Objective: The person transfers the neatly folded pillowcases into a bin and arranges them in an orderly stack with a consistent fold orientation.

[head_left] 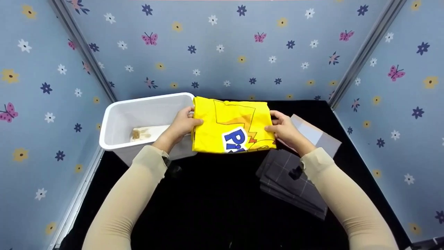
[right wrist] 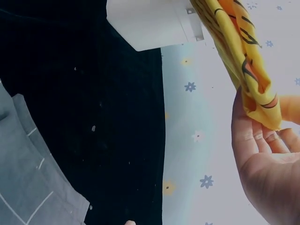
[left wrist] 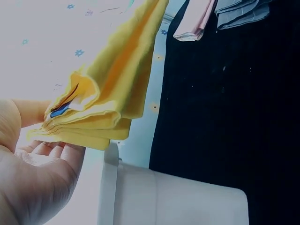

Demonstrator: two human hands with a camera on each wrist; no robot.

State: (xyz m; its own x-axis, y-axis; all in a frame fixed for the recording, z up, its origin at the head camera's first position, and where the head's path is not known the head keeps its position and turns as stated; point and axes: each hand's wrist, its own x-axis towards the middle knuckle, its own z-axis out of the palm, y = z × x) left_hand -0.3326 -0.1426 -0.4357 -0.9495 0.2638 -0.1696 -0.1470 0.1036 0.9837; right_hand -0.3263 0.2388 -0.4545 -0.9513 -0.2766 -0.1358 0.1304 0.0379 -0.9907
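Observation:
A folded yellow cloth (head_left: 211, 135), with orange shapes and blue-on-white lettering, is held up between both hands. At its left edge my left hand (head_left: 181, 125) pinches the layers, thumb on the front and fingers behind. My right hand (head_left: 285, 130) grips the opposite edge the same way. In the left wrist view several stacked folds of the cloth (left wrist: 126, 70) hang from the fingers. The right wrist view shows its rolled end (right wrist: 258, 93) between thumb and fingers. The cloth overlaps the right rim of a white bin (head_left: 149, 99) in the head view.
Inside the bin lies a white cloth piece with a brown print (head_left: 147, 133). Folded dark grey checked cloth (head_left: 291, 177) lies on the black table (head_left: 208, 201) at right, below a pink and grey folded cloth (head_left: 322, 139). Flower-patterned walls (head_left: 229, 45) enclose the back and sides.

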